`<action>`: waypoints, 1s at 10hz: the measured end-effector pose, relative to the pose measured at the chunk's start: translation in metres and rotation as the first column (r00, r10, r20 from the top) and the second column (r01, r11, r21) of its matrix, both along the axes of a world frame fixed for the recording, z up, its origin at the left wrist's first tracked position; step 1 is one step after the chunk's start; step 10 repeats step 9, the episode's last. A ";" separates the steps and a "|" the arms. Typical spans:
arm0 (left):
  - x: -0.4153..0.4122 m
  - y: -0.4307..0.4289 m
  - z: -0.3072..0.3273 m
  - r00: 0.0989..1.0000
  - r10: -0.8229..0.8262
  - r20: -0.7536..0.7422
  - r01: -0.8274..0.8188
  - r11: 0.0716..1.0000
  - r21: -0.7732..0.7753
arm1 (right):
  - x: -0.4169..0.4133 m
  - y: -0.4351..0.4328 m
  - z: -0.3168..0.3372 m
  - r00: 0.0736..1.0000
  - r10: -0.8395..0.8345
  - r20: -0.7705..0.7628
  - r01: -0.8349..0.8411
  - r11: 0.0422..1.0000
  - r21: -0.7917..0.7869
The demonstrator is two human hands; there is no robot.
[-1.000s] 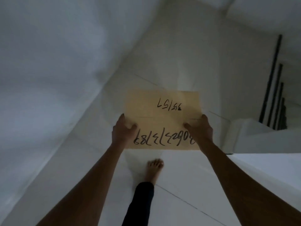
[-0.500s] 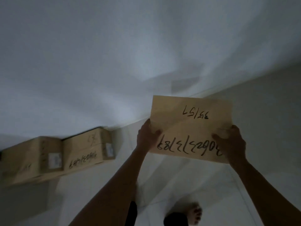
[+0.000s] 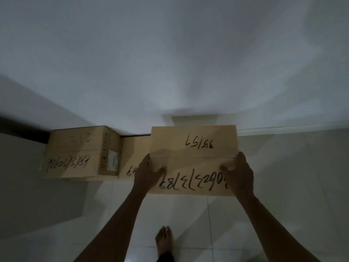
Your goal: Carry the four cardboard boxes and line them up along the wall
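dim white wall (image 3: pixel 170 63) ahead, pale tiled floor (image 3: pixel 273 214) below, and we carry the third box (image 3: pixel 194 159) toward it. our left hand (image 3: pixel 147 173) and right hand (image 3: pixel 238 173) clamp its two sides, thumbs curled over the top. two boxes already sit at the wall, the far box (image 3: pixel 73 152) and the near box (image 3: pixel 134 157), touching. we hover above that near one's end, so lowering now could land on its edge, tilted. a bare foot (image 3: pixel 164 241) stands below; a slip would hit it.
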State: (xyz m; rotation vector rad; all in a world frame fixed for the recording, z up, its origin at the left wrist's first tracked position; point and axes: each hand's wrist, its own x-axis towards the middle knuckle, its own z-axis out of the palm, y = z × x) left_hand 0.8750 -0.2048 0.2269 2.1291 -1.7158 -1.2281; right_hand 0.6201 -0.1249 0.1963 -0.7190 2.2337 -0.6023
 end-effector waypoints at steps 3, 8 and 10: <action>0.166 -0.075 -0.096 0.982 -0.091 -0.167 0.083 0.995 -0.056 | 0.159 -0.092 -0.073 0.997 0.078 -0.023 -0.079 0.996 -0.049; 0.214 -0.090 -0.128 0.860 -0.417 0.294 0.477 0.861 -0.175 | 0.246 -0.140 -0.095 0.987 0.114 -0.111 -0.119 0.992 -0.042; 0.217 -0.094 -0.114 0.843 -0.427 0.328 0.492 0.858 -0.148 | 0.238 -0.141 -0.081 0.965 0.218 -0.145 -0.214 0.976 0.043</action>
